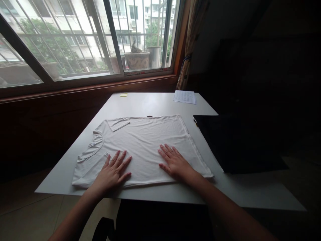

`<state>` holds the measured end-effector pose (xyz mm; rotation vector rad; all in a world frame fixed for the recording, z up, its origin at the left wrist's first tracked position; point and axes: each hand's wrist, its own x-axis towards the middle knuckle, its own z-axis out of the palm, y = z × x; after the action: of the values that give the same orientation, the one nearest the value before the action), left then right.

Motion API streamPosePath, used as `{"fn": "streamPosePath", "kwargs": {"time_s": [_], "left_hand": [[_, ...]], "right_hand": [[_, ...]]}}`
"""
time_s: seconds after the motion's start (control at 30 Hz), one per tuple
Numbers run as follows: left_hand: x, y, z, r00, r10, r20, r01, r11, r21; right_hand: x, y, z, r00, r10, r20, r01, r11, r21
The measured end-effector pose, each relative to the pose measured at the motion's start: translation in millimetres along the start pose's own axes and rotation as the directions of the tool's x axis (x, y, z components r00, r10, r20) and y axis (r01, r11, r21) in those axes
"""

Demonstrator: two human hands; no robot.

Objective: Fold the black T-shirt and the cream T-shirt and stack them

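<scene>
A white T-shirt (pixel 145 137) lies spread on the table, its neckline to the left and its hem to the right. Its far sleeve is turned in over the body, and light wrinkles run across the fabric. My left hand (pixel 114 170) rests flat on the shirt near the closer sleeve, fingers spread. Farther right, my right hand (pixel 173 162) lies palm down on the lower body of the shirt, fingers stretched out. Neither hand grips the cloth.
The white table (pixel 152 103) stands below a barred window (pixel 140 33). Dark folded cloth (pixel 238 144) lies on its right side. Printed papers (pixel 185 97) and a yellow sticky note pad (pixel 123 95) lie at the far edge. A dark chair armrest (pixel 104 227) shows below the near edge.
</scene>
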<state>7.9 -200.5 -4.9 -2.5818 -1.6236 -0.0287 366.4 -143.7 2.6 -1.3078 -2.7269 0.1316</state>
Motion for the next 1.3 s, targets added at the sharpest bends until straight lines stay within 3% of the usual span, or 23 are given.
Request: {"fn": "streamPosePath", "kwargs": {"time_s": [0.17,0.3,0.43,0.5,0.63,0.77,0.9,1.07,1.17,1.3], "left_hand": [[9.6,-7.5,-11.3,0.999,0.034,0.009,-0.034,0.999,-0.005],[35.7,-39.0,-17.9,0.997,-0.039,-0.07,0.043,0.998,0.055],[59.0,-79.2,-1.9,0.972,-0.234,-0.018,0.235,0.97,0.06],[63.1,-92.2,9.9,0.961,-0.276,0.029,0.274,0.961,0.039],[62.4,-104.4,20.5,0.966,-0.257,0.004,0.257,0.966,0.021],[75.7,-117.8,7.8,0.971,-0.21,-0.113,0.212,0.977,0.001],[118.9,-135.4,-8.4,0.938,-0.253,-0.237,0.247,0.967,-0.054],[189.7,-146.3,-4.0,0.934,-0.323,-0.154,0.312,0.946,-0.092],[221.2,-144.3,9.9,0.925,-0.366,-0.102,0.355,0.928,-0.11],[238.4,-138.7,25.8,0.902,-0.43,-0.037,0.423,0.898,-0.125]], "right_hand": [[-1.9,1.8,-1.7,1.0,0.013,0.015,-0.013,1.0,0.0],[-2.1,0.9,-0.9,1.0,0.007,0.003,-0.007,1.0,0.002],[-3.6,0.5,1.6,0.999,0.028,0.017,-0.028,1.0,-0.004],[-6.2,0.5,2.4,0.999,0.032,0.024,-0.032,0.999,-0.002],[-12.7,2.3,0.9,0.998,0.016,0.057,-0.017,1.0,0.011],[-6.6,13.6,-4.0,0.999,0.02,0.036,-0.021,0.999,0.038],[23.0,35.8,-6.1,0.993,0.097,-0.064,-0.095,0.995,0.032],[85.7,51.9,-5.0,0.984,0.143,-0.101,-0.141,0.989,0.034],[133.5,45.4,-4.7,0.983,0.169,-0.078,-0.163,0.983,0.08],[202.7,20.8,-1.8,0.984,0.173,-0.043,-0.165,0.974,0.155]]}}
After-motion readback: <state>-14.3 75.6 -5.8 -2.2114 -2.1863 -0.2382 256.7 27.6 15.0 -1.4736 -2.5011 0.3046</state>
